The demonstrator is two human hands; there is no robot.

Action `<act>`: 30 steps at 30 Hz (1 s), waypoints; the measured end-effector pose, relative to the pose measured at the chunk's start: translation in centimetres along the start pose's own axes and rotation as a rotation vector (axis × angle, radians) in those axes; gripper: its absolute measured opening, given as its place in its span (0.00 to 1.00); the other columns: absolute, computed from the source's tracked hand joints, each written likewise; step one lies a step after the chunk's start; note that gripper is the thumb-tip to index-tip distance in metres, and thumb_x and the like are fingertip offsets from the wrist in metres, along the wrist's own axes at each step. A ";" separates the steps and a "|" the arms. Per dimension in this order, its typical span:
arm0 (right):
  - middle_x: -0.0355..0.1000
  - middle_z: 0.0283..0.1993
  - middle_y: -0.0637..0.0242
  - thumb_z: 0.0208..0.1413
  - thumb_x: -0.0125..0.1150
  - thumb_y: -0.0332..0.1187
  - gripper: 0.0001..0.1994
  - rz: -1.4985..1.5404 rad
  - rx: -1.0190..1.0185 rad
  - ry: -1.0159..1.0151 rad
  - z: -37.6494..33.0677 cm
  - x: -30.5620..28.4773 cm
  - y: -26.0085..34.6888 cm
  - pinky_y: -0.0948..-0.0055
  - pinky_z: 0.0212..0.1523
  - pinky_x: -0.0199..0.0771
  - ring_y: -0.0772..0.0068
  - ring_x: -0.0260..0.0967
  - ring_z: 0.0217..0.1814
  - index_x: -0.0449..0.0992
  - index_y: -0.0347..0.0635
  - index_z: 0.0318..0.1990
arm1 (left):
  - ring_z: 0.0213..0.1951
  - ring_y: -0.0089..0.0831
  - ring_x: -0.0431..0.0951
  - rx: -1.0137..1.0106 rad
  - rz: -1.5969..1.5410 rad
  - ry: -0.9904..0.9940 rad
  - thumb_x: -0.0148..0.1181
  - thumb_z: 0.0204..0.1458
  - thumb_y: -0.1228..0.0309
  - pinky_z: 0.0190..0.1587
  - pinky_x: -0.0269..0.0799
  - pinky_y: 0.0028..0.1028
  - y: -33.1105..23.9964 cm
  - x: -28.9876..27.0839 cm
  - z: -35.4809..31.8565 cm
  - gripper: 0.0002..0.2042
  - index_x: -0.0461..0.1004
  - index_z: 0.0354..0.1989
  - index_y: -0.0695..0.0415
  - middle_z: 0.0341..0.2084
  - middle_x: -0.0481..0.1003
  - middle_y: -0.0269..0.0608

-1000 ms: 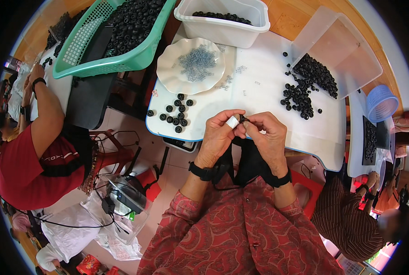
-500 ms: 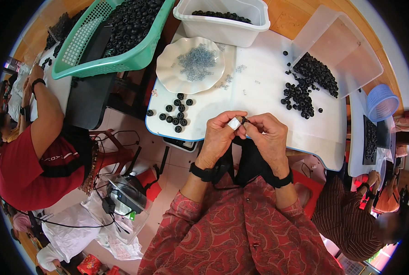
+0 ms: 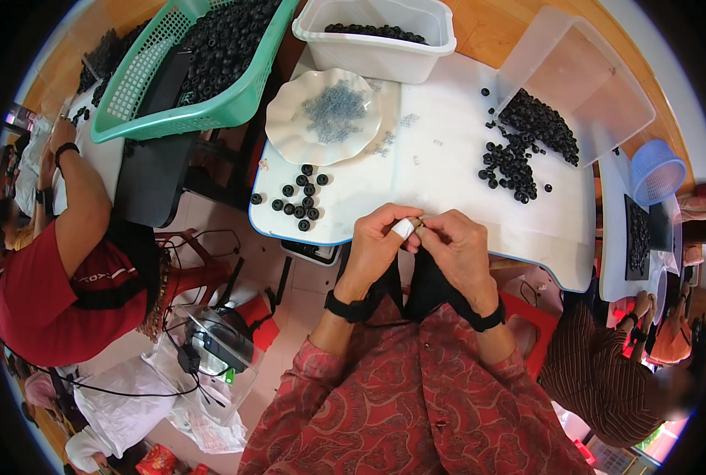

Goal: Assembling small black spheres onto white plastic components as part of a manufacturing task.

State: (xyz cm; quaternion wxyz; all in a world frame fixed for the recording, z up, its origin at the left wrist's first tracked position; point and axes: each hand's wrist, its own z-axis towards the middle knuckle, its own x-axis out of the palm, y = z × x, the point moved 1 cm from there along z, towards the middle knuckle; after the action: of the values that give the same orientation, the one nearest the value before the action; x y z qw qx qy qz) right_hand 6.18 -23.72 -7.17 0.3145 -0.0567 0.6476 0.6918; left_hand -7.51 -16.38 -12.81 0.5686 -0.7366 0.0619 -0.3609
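Hands unmoved; green basket (image 3: 210, 111) and white tub (image 3: 384, 47) hold black rings.

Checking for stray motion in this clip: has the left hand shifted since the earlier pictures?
No. The left hand sits at the same spot by the near edge of the white table, fingertips meeting the right hand, just below the small group of black rings.
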 end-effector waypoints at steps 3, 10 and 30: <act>0.75 0.30 0.60 0.52 0.67 0.22 0.02 -0.087 -0.083 0.006 -0.3 1.0 0.8 0.69 0.29 0.77 0.63 0.78 0.28 0.81 0.36 0.34 | 0.28 0.22 0.77 -0.026 0.011 -0.087 0.57 0.62 0.80 0.32 0.77 0.22 -0.6 -0.6 -1.6 0.09 0.78 0.49 0.65 0.29 0.79 0.39; 0.71 0.31 0.66 0.46 0.71 0.23 0.05 -0.117 -0.235 -0.035 0.6 4.9 0.1 0.63 0.35 0.72 0.60 0.72 0.34 0.81 0.40 0.32 | 0.28 0.20 0.78 0.068 0.310 -0.184 0.56 0.61 0.82 0.31 0.77 0.21 -2.4 -3.4 -2.7 0.09 0.78 0.48 0.65 0.33 0.79 0.39; 0.74 0.29 0.61 0.40 0.71 0.20 0.05 -0.046 -0.076 0.053 3.9 6.3 -0.8 0.60 0.31 0.72 0.56 0.73 0.30 0.82 0.38 0.26 | 0.32 0.50 0.79 0.588 1.214 -0.235 0.59 0.45 0.84 0.32 0.77 0.43 -2.9 -3.1 -1.3 0.14 0.76 0.42 0.59 0.34 0.74 0.47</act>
State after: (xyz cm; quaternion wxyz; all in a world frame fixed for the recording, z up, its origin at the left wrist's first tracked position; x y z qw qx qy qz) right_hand 2.84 -17.84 -10.39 0.3109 -0.1019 0.6273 0.7068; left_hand -11.46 -14.82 -11.55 0.8497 -0.4205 0.3012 0.1025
